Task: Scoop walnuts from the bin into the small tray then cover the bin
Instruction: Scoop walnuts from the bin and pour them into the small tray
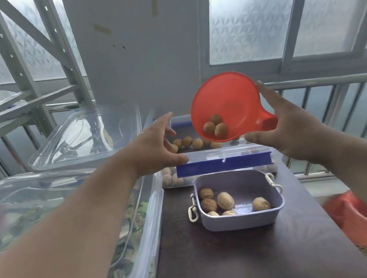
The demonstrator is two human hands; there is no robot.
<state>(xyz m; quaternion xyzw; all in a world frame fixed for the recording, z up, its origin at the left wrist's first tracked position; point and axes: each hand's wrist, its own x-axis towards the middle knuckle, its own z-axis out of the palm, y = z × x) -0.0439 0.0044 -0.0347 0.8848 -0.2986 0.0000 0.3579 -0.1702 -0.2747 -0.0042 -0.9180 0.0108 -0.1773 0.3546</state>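
My right hand (289, 126) grips the short handle of a red scoop (225, 105), raised above the open walnut bin (224, 164) and tilted. Three walnuts (215, 126) lie in the scoop's bowl. The bin is clear plastic with a blue front clasp, and loose walnuts (190, 142) show inside it. My left hand (157, 148) rests at the bin's left rim, thumb on the near edge, fingers loosely spread. In front of the bin a small lilac tray (244, 220) on the dark table holds several walnuts (224, 201).
A clear lid (85, 136) lies tilted at the back left, over another clear lidded box (44, 210) with leafy contents at the left. A red basket (359, 223) sits at lower right beyond the table edge. Railings and windows stand behind.
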